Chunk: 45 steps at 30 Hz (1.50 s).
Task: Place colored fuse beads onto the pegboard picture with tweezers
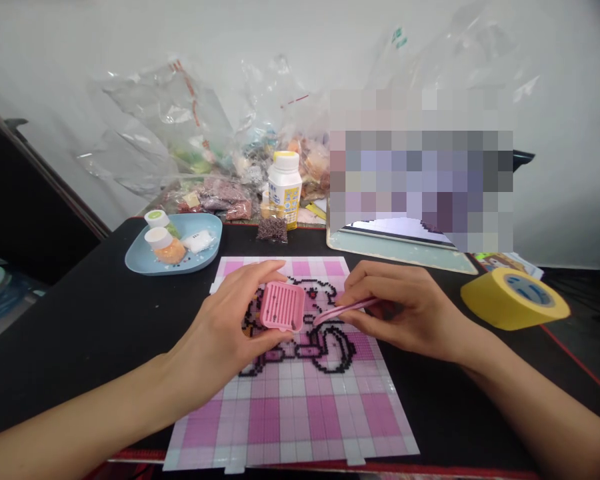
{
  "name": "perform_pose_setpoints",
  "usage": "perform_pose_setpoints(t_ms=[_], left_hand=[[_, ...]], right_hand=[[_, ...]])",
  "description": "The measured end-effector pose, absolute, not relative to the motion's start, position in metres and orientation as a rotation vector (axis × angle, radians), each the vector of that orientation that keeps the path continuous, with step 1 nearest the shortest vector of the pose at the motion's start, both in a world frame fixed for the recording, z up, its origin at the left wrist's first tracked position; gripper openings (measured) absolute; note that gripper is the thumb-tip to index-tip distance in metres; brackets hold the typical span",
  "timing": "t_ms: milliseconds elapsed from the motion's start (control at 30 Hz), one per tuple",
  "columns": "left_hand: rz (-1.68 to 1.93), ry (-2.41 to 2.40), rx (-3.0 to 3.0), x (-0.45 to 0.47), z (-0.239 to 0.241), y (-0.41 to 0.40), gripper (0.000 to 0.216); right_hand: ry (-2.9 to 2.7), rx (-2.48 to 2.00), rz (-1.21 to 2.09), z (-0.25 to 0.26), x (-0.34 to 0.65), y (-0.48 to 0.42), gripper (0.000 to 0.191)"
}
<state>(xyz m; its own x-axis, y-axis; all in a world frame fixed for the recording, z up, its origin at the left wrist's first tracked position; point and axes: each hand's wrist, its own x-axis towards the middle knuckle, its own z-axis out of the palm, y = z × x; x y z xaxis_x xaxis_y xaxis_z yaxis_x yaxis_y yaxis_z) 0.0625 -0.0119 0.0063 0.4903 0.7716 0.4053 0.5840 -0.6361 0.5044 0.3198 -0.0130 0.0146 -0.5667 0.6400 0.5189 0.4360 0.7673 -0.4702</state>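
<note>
My left hand [230, 317] is closed on a small pink ridged bead tray [283, 307], gripped between thumb and fingers. A few dark beads lie in its grooves. Pinched in my right hand [405, 307] are slim pink tweezers [337, 311], their bent tip pointing left and down, just right of the tray. Beneath both hands lies a pink-and-white checked pegboard [300, 427]. Black beads outline a cartoon figure [334, 357] on it, with some orange and red beads. My left hand and the tray hide part of the figure.
A blue plate [200, 260] with small jars stands at the left. Behind the board are a white bottle [285, 190], a bag of dark beads [273, 229] and plastic bags of beads [220, 197]. Yellow tape [513, 298] lies right, near a blurred-out screen [420, 173].
</note>
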Motion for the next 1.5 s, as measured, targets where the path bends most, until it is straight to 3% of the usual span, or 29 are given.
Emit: perform_pose_setpoints(t_ms=[1500], left_hand=[[0.851, 1.160, 2.438, 0.0637, 0.0090, -0.0123, 0.059]], right_hand=[[-2.445, -0.831, 0.475, 0.0116, 0.3203, -0.0107, 0.010]])
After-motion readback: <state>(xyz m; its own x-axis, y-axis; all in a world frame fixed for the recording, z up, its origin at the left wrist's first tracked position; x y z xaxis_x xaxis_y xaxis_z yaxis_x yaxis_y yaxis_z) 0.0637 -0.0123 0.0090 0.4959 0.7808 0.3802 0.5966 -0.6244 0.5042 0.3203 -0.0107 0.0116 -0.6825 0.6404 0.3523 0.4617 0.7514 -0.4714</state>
